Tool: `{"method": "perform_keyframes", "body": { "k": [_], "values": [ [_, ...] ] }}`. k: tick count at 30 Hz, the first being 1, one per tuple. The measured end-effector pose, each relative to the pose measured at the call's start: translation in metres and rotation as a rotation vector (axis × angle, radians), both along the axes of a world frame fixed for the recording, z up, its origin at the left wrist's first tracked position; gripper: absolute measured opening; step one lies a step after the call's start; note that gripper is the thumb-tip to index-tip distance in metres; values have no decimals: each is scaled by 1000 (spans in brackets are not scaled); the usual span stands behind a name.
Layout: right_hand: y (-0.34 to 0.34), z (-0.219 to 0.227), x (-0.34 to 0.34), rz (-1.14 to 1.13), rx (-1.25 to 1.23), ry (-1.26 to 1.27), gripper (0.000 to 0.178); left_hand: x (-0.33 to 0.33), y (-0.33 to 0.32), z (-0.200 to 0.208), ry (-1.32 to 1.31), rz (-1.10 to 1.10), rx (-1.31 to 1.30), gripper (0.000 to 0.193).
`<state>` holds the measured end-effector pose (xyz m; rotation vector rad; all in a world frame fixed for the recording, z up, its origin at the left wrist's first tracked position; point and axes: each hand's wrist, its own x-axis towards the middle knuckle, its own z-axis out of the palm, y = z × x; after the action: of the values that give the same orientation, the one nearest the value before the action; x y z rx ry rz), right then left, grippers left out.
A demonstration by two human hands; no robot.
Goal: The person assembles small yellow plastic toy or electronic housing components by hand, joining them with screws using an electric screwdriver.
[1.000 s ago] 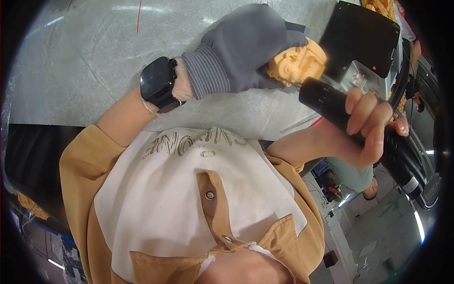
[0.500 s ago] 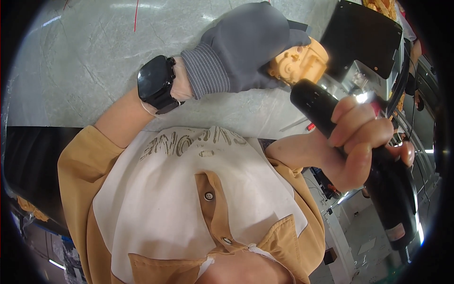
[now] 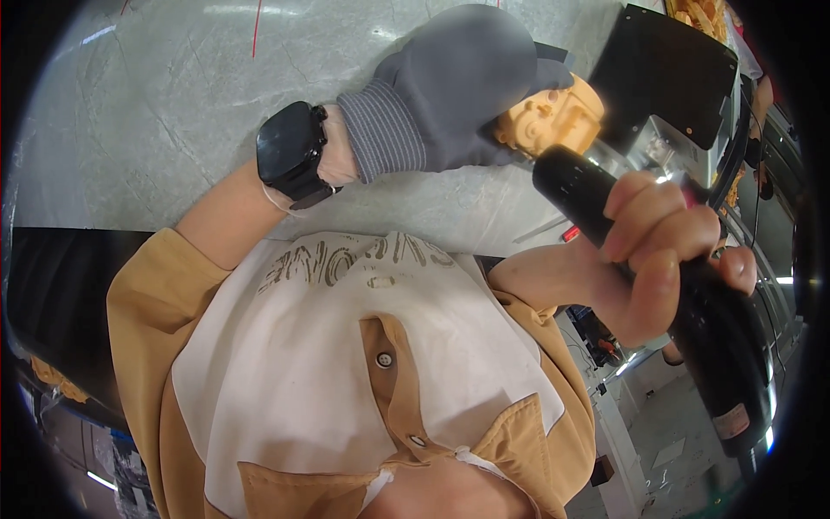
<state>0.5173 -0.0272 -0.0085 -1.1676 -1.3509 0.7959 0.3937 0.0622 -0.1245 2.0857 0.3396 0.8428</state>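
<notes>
In a grey knit-cuffed glove, my left hand is at the top centre, its fingers closed on a yellow-orange moulded piece with hollows and raised details. Part of the piece is hidden by the glove. My bare right hand wraps round a black, barrel-shaped power tool, kind unclear. The tool's front end points up and left, close against the lower edge of the piece; whether they touch I cannot tell. Its back end, with a small label, slants down to the right.
A grey marbled table spreads beneath my hands. Beyond the piece lies a black panel, with a clear block near it. A thin tool with a red part lies near my right forearm. Orange pieces sit at the far right.
Both hands, the moulded piece and the power tool show only a slight shift in view. The grips on both things stay the same.
</notes>
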Motion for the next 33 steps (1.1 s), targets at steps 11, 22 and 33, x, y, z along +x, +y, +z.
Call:
{"method": "perform_keyframes", "body": {
  "k": [11,22,33],
  "values": [
    [-3,-10,-2,-109,88,116,40,15,-18,-22,180,103,-3,76],
    [-8,-11,-7,-139,78,64,38,12,-18,-27,191,103,97,77],
    [-7,-2,-2,-88,96,-36,37,12,-17,-17,106,57,32,75]
  ]
}}
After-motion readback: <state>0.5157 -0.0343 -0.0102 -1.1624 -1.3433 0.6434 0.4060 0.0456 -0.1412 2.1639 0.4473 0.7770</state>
